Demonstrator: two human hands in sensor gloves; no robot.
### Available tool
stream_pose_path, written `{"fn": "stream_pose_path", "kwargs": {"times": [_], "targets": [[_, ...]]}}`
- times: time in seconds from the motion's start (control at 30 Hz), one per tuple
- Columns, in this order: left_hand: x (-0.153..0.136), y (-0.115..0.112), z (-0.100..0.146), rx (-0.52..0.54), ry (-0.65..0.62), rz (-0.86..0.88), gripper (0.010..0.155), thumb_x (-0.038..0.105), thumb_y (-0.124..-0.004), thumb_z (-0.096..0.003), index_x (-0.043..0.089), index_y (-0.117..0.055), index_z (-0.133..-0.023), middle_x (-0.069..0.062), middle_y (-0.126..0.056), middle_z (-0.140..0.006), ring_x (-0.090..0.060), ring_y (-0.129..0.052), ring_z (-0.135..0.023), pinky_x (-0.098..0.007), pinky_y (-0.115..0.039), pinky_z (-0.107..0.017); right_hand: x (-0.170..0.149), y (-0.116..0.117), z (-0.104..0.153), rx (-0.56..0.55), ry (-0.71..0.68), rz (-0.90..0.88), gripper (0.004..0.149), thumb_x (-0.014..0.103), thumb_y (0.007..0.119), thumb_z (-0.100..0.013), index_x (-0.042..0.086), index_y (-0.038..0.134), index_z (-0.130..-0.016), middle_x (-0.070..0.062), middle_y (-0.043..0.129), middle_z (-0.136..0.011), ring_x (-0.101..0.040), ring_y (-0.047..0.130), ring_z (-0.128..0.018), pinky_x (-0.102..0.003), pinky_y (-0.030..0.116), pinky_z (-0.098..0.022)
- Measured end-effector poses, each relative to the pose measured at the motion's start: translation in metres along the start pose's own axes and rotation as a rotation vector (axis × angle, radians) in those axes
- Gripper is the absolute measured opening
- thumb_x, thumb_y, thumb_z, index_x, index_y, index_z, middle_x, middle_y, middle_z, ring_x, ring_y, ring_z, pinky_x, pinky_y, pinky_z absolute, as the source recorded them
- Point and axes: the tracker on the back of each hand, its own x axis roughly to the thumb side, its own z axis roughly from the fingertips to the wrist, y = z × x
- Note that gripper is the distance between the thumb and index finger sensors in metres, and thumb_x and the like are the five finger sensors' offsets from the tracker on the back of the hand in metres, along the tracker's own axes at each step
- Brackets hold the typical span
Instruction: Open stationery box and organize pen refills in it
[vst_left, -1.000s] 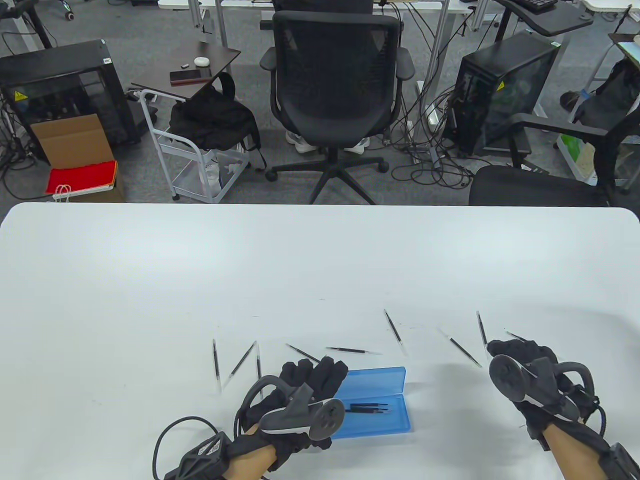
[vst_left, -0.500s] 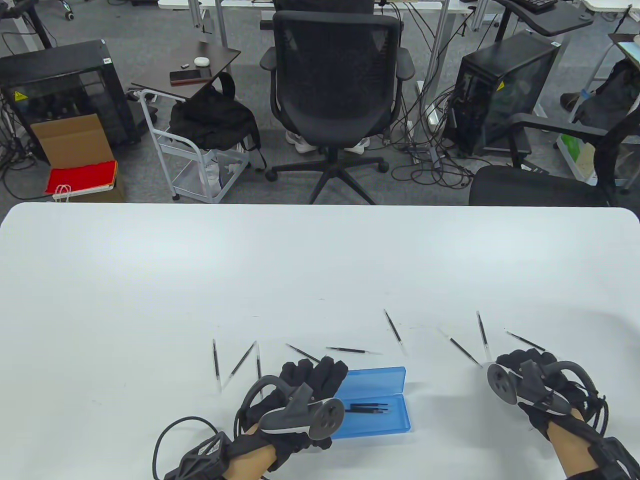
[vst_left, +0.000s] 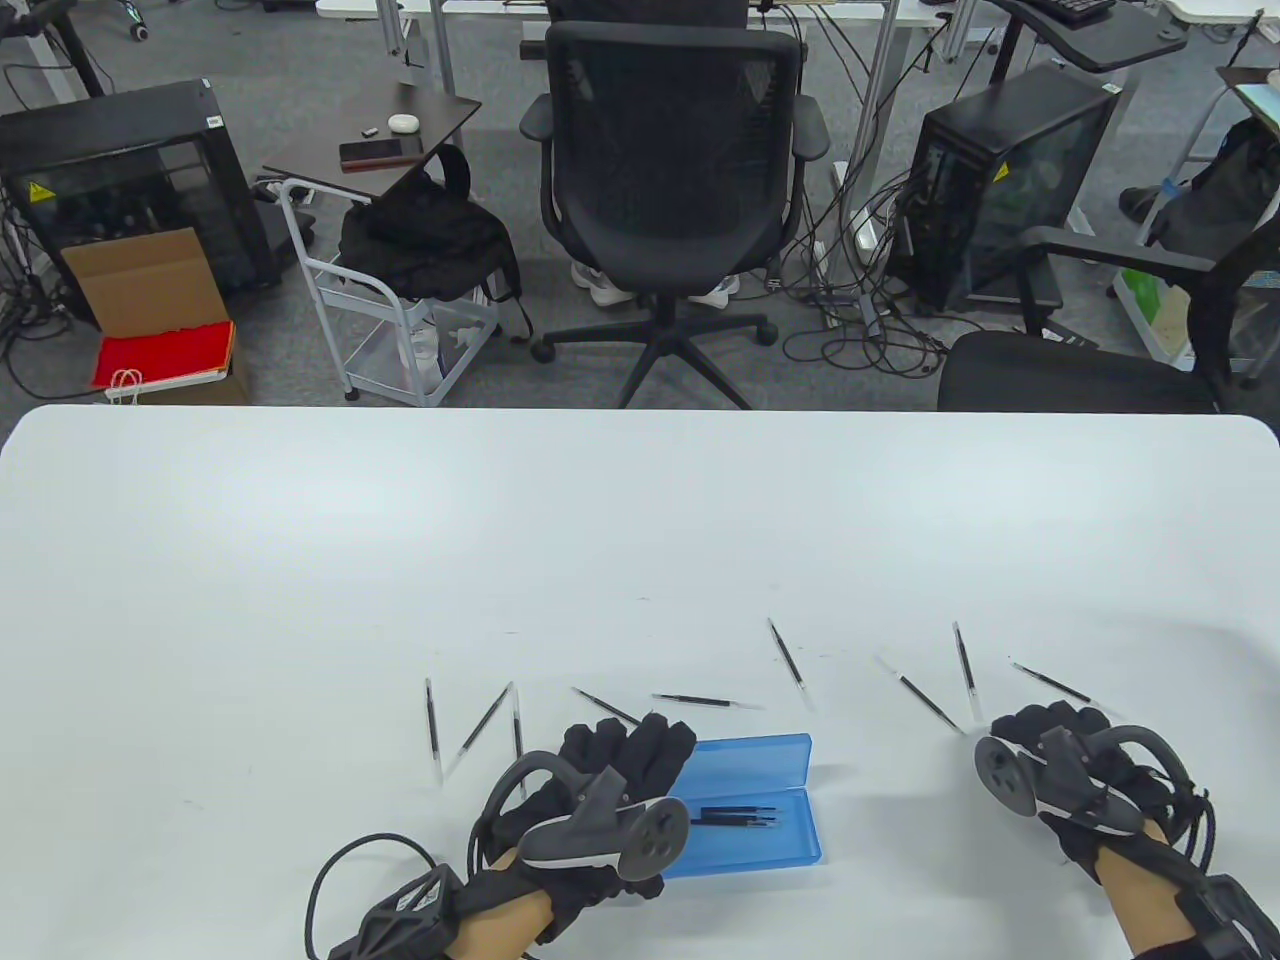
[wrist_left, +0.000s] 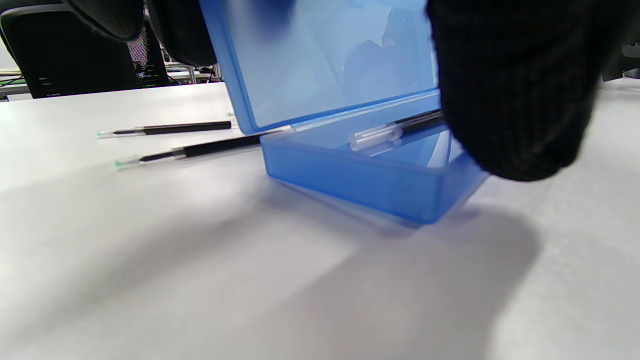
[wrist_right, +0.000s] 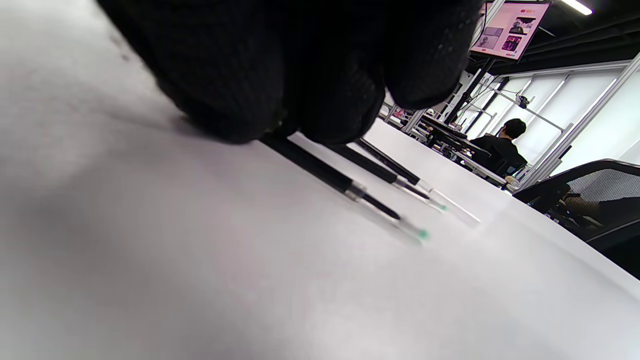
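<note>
The blue stationery box (vst_left: 745, 806) sits open near the middle of the worktop's (vst_left: 640, 520) near edge, its lid (wrist_left: 330, 60) raised upright on the far side. The left hand (vst_left: 600, 790) is at the box's left end: in the left wrist view its gloved fingers (wrist_left: 505, 85) curl round the lid, one on each side, so this grip holds the lid up. A few black pen refills (vst_left: 738, 817) lie inside the box, side by side along its length; the left wrist view shows the clear end of one resting in the tray.

The other refills lie scattered on the worktop in a loose row beyond the box. Three (vst_left: 478, 722) lie toward the left, just beyond the left hand. Two more (vst_left: 700, 700) lie just behind the lid, and one slanted refill (vst_left: 786, 652) lies a little farther back. Toward the right near corner lie three more (vst_left: 928, 700), fanned out just beyond the right hand (vst_left: 1075, 775).

The right hand rests low on the worktop with its fingers bent down. In the right wrist view its fingertips (wrist_right: 240, 90) press onto the black end of the nearest refill (wrist_right: 345, 190), which lies flat on the surface with its green tip pointing away. Whether this grip pinches the refill or only presses on it, I cannot tell. Two further refills lie just beyond it, close together.
</note>
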Motion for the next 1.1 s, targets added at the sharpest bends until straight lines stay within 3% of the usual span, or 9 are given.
{"fn": "stream_pose_path", "kwargs": {"times": [0.83,0.97,1.1], "targets": [[0.001,0.000,0.000,0.000,0.002,-0.004,0.127,0.066,-0.090,-0.0333,0.014,-0.009,-0.116,-0.019,-0.023,-0.126,-0.056,-0.056,-0.107,-0.072,-0.052,-0.076,-0.014,0.004,0.003,-0.034,-0.012,-0.120,0.054,0.030,0.094,-0.042,0.021,0.075,-0.092,-0.003,0.099,-0.078,-0.025,0.102,-0.064,-0.055,0.083,-0.064],[0.001,0.000,0.000,0.000,0.002,-0.004,0.127,0.066,-0.090,-0.0333,0.014,-0.009,-0.116,-0.019,-0.023,-0.126,-0.056,-0.056,-0.107,-0.072,-0.052,-0.075,-0.010,-0.013,0.008,-0.106,-0.028,-0.138,0.055,0.031,0.094,-0.042,0.021,0.076,-0.092,-0.003,0.100,-0.077,-0.024,0.103,-0.063,-0.055,0.083,-0.063],[0.000,0.000,0.000,-0.003,0.002,0.001,0.127,0.067,-0.090,-0.0332,0.014,-0.009,-0.116,-0.019,-0.023,-0.126,-0.057,-0.054,-0.107,-0.072,-0.051,-0.076,0.010,-0.053,0.018,-0.212,-0.062,-0.117,0.055,0.032,0.094,-0.042,0.021,0.076,-0.092,-0.003,0.100,-0.077,-0.024,0.103,-0.062,-0.055,0.083,-0.063]]}}
